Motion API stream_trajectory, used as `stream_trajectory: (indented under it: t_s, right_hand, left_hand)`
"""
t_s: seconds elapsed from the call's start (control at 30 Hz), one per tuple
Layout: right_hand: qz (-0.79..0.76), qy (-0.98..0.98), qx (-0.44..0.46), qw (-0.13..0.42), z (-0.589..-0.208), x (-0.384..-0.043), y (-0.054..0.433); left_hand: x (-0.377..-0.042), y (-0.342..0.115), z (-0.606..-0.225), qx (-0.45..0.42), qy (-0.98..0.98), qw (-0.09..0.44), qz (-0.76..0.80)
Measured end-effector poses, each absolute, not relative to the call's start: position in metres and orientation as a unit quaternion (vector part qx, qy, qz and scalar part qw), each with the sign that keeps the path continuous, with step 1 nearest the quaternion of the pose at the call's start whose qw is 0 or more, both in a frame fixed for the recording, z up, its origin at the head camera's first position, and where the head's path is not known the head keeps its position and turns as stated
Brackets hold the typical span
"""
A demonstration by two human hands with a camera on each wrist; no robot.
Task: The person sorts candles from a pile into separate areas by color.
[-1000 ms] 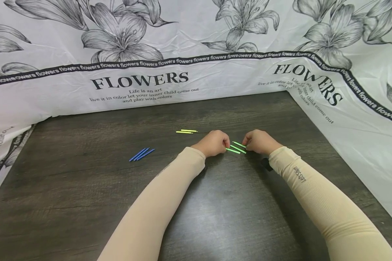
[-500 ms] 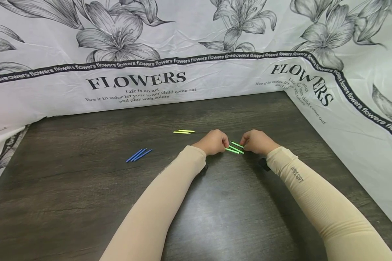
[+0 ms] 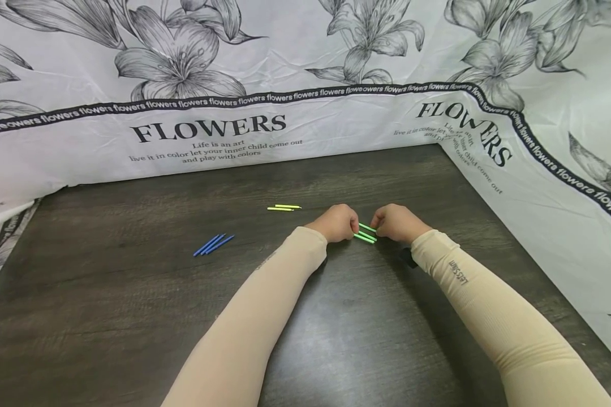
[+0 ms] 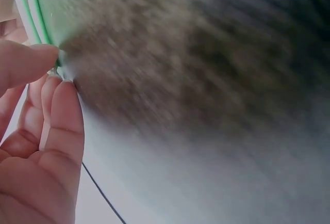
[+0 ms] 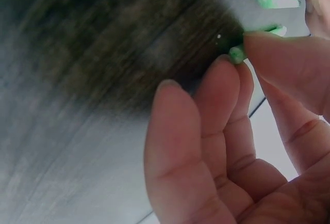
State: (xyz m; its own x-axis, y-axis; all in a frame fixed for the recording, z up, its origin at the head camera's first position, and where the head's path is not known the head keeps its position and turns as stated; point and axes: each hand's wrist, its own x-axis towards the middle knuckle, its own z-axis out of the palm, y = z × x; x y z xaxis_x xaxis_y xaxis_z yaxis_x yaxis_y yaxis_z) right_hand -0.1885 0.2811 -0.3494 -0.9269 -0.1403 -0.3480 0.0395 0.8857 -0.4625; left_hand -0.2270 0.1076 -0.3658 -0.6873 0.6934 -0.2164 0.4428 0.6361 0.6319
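Three thin green candles point(image 3: 365, 237) lie nearly parallel on the dark table between my two hands. With thumb and fingertips my left hand point(image 3: 340, 222) pinches a green candle at its left end. In the left wrist view two green candles point(image 4: 40, 15) run up from behind the thumb. My right hand point(image 3: 399, 222) holds the right end of the farthest green candle between thumb and finger, its blunt end point(image 5: 237, 54) showing in the right wrist view. Another green candle point(image 5: 277, 0) lies beyond it. The fingers hide the candles' far tips.
Two yellow candles point(image 3: 283, 208) lie to the left of my left hand, farther back. Several blue candles point(image 3: 213, 245) lie grouped farther left. A white flower-printed cloth point(image 3: 331, 127) rises along the table's back and right edges.
My hands have come slightly closer together, the right one shifting left, and the green candles sit more closely side by side. The head view has turned a little; the yellow and blue groups stay put.
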Motion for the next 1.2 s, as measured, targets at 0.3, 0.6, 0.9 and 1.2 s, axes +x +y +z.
stream_trajectory:
  t_s: [0.3, 0.6, 0.9, 1.2]
  right_hand:
    - [-0.228, 0.955, -0.032, 0.187, -0.3510, -0.1888, 0.2815]
    - [-0.230, 0.955, -0.031, 0.184, -0.3532, -0.1893, 0.2822]
    - [-0.225, 0.957, -0.033, 0.182, -0.3519, -0.1895, 0.2815]
    - [-0.224, 0.956, -0.025, 0.187, -0.3497, -0.1888, 0.2787]
  left_hand:
    - [-0.2299, 0.1077, -0.3681, 0.326, 0.871, 0.239, 0.280]
    - [-0.2318, 0.1082, -0.3703, 0.328, 0.871, 0.240, 0.276]
    - [-0.2341, 0.1063, -0.3729, 0.320, 0.865, 0.251, 0.295]
    - [-0.2356, 0.1028, -0.3720, 0.302, 0.857, 0.264, 0.322]
